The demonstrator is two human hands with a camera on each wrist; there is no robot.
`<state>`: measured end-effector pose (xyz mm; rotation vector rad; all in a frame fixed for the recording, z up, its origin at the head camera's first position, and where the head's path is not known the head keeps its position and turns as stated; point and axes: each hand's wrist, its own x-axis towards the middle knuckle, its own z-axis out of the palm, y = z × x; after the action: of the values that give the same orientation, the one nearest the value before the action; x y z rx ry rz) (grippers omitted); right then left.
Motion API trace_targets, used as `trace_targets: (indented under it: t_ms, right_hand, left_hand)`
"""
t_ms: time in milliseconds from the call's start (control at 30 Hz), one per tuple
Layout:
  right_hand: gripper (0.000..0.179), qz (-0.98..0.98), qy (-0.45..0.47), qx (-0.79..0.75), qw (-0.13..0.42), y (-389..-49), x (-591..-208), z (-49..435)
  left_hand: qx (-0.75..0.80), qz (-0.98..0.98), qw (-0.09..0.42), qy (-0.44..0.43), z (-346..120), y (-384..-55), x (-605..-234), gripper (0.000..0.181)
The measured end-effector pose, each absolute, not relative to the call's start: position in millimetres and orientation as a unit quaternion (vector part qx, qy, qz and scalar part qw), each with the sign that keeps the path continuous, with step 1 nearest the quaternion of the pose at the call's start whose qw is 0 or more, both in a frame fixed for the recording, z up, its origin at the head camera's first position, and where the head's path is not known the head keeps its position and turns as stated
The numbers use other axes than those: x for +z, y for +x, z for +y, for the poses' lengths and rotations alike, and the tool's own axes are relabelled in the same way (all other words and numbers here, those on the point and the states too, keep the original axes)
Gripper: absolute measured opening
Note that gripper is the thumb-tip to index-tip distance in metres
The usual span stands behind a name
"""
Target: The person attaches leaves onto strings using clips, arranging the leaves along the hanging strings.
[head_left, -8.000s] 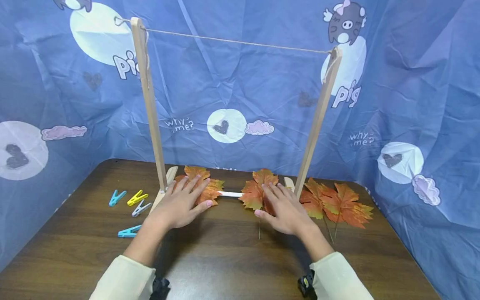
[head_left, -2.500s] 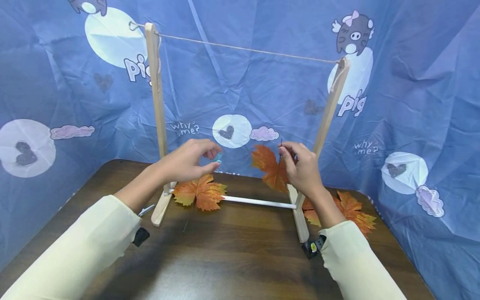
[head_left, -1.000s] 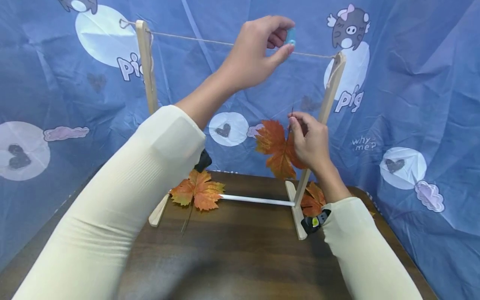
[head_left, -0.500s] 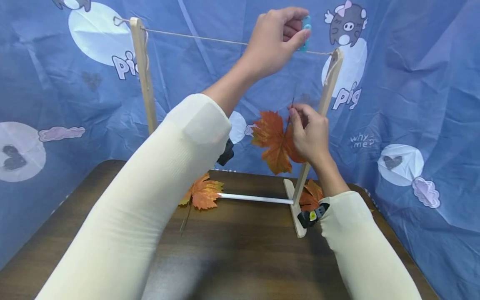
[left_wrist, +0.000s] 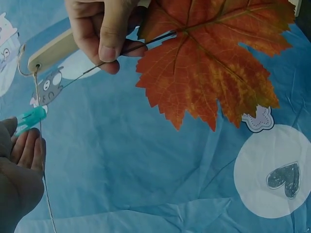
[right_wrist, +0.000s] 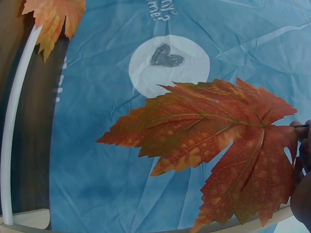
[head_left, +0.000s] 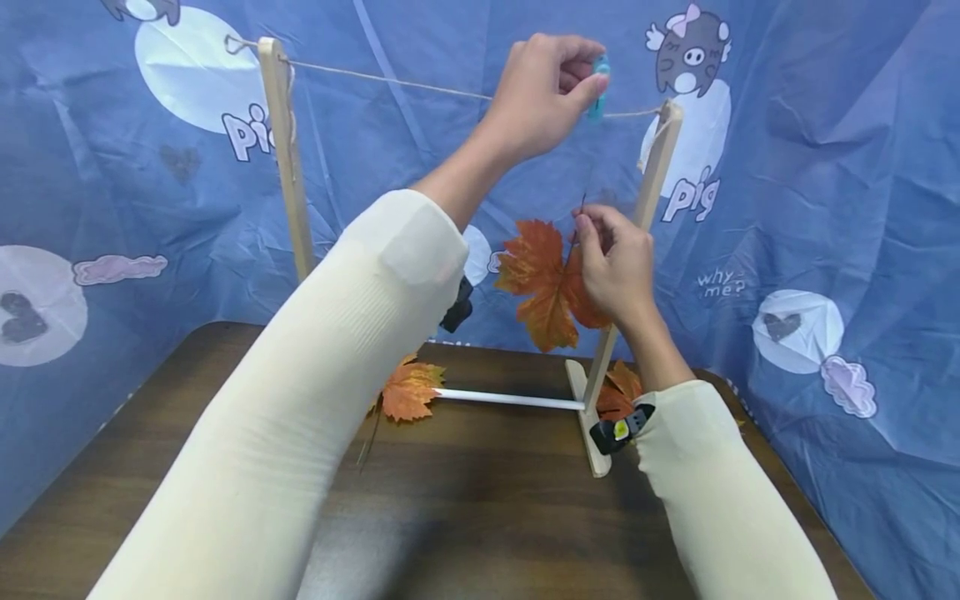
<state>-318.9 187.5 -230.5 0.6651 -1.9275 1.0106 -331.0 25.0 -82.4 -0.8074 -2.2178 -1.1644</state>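
High near the right post, my left hand (head_left: 536,96) pinches a teal clothespin (head_left: 597,87) between thumb and fingers. The clothespin meets the string (head_left: 427,85), and in the left wrist view its tip (left_wrist: 41,113) overlaps it; whether it grips the string I cannot tell. Below, my right hand (head_left: 621,262) pinches the thin stem of an orange-red artificial maple leaf (head_left: 543,287). The leaf hangs with its blade down, its stem end pointing up toward the string, apart from the clothespin. In the right wrist view the blade (right_wrist: 209,121) spreads wide, with the fingers at the right edge.
Two wooden posts (head_left: 283,158) carry the string, joined low by a white rod (head_left: 510,399). Another maple leaf (head_left: 411,390) lies at the rod's left end on the brown table (head_left: 480,517). More leaf (head_left: 618,392) shows behind the right post. My left sleeve covers the table's left part.
Both hands rose from the table, the left with a clothespin, the right with a leaf. In the last half second the left hand has lowered slightly and the string dips a little there.
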Motion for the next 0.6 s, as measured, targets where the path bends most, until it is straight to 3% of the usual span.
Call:
trace_targets:
  t_ms: [600]
  right_hand:
    - [0.023, -0.775, 0.235, 0.445, 0.383, -318.9, -222.9, 180.0]
  left_hand:
    - [-0.370, -0.846, 0.230, -0.307, 17.2, -330.2, -87.1, 0.039]
